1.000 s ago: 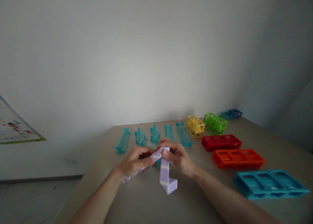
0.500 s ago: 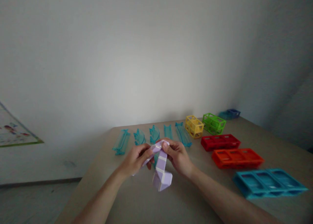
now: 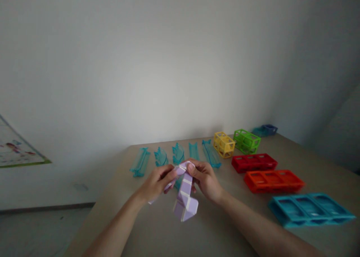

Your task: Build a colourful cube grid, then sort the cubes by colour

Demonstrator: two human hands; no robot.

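Note:
Both of my hands grip a lilac snake puzzle (image 3: 185,200) made of white-edged wedge segments, held just above the beige table (image 3: 157,234). My left hand (image 3: 156,182) is closed on the left stretch of the chain. My right hand (image 3: 205,180) pinches the bend at the top. The free end hangs down below my right hand and curls into a hook.
Several clear teal track pieces (image 3: 177,154) lie in a row behind my hands. To the right stand a yellow frame block (image 3: 224,144), a green one (image 3: 247,141), then red (image 3: 254,162), orange (image 3: 273,181) and teal (image 3: 311,209) trays. A poster (image 3: 14,148) shows at far left.
The hanging end of the puzzle has been twisted: its tip pointed right a second ago and is now curled under, closer to my hands. Both hands stayed in place.

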